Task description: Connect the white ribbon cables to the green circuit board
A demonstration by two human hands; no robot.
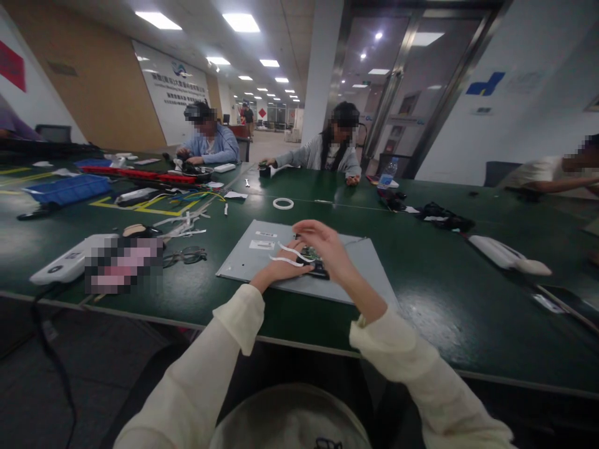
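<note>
A grey flat panel (pixel 248 259) with white labels lies on the table in front of me. On it rests a green circuit board (pixel 311 252) with a black part (pixel 319 269) at its near side. My left hand (pixel 283 265) is closed around the board's left side, thumb near and fingers beyond. Two thin white strips (pixel 285 260) lie across the back of that hand. Above the board, my right hand (pixel 325 243) is raised with its fingers bent together toward the left. Whatever its fingertips hold, if anything, is too small to make out.
A white tape roll (pixel 283 203) lies beyond the panel. Left are paper scraps (pixel 187 226), glasses (pixel 187 254), a white device (pixel 70 259) and a blue tray (pixel 68 189). Another white device (pixel 503 254) lies right. Several people sit around the green table (pixel 435 280).
</note>
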